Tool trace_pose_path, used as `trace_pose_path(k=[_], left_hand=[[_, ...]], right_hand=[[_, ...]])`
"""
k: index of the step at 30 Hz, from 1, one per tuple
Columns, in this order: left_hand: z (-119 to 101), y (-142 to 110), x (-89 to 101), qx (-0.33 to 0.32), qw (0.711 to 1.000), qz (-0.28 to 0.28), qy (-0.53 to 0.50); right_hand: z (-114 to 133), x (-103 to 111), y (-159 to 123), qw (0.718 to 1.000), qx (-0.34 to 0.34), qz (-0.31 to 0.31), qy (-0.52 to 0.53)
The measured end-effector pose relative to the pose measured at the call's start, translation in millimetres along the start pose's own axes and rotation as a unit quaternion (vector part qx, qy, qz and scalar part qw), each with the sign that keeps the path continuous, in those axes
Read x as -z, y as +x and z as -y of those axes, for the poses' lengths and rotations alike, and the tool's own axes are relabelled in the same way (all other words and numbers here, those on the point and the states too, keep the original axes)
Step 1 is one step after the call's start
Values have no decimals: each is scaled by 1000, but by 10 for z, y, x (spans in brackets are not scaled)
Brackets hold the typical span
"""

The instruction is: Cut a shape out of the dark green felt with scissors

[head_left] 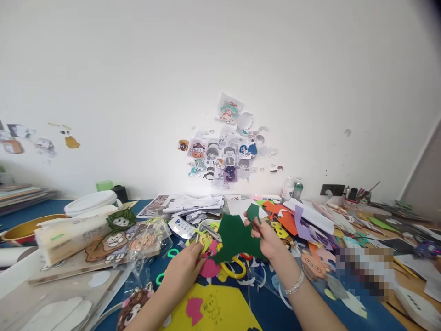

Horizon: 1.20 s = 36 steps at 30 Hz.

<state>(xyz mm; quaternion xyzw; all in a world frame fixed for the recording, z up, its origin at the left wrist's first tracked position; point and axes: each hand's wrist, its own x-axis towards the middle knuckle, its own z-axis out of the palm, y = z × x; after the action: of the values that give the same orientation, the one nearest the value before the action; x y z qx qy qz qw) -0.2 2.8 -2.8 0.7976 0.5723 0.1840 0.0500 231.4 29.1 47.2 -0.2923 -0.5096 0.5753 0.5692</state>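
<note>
My right hand (268,236), with a bracelet at the wrist, pinches a small dark green piece (253,211) that looks like felt. A larger dark green felt-like sheet (236,236) with cut edges hangs beside the same fingers. Just left of that sheet is my left hand (186,265), its fingers curled; what they grip is hidden. Near it lie a round pink piece (210,268) and green scissor handles (160,278). Yellow scissor handles (237,269) show below the green sheet. Toward me, a yellow sheet (220,310) carries a pink cutout (195,310) and a drawn figure.
On the left stand a tissue pack (76,234), a white lidded tub (91,202) and a yellow bowl (32,225). White papers (193,203) lie along the wall. Orange felt-like scraps (280,214), purple sheets (306,225) and two bottles (287,188) are at the right.
</note>
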Motion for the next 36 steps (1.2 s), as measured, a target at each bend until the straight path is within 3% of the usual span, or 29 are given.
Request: trace_pose_path(k=[3,6,7,8,12,16,19,22,23,25,29,33,36], left_hand=[[15,8,-7,11,1000,-22,-9],[34,10,6,18,999,-43,-12],[41,11,15,16,999,-47,-12],[50,12,25,14,999,-48,-14],[90,28,56,13,999,-42,-31],[122,55,46,17,999,-41,-29],[127,60,26,18,998,-44,-29],[102,27,38,7,996,-86,-35],[84,7,53,-4,994,-103,-33],[30,-39,98,-36,994,-104,-22],[-129,-120,192,-97,994,-6,49],[-250,-131,222,-101,983,94,124],[-257,-109,198,-101,976,130,141]], right_hand=[[-30,-141,-115,996,-50,70,-13],[-212,-364,-235,978,-110,155,-85],[-302,-441,-271,949,-117,204,-209],[-397,-510,-304,903,-104,227,-351],[-677,-658,-401,841,-50,170,-511],[-645,-653,-416,789,20,142,-597],[-474,-568,-337,763,54,113,-634],[-273,-335,-199,755,18,47,-654],[-210,-225,-157,753,4,41,-657],[-104,15,-107,753,-30,87,-652],[11,403,-188,751,-111,255,-598],[21,568,-378,748,-131,237,-606],[5,597,-439,739,-132,209,-626]])
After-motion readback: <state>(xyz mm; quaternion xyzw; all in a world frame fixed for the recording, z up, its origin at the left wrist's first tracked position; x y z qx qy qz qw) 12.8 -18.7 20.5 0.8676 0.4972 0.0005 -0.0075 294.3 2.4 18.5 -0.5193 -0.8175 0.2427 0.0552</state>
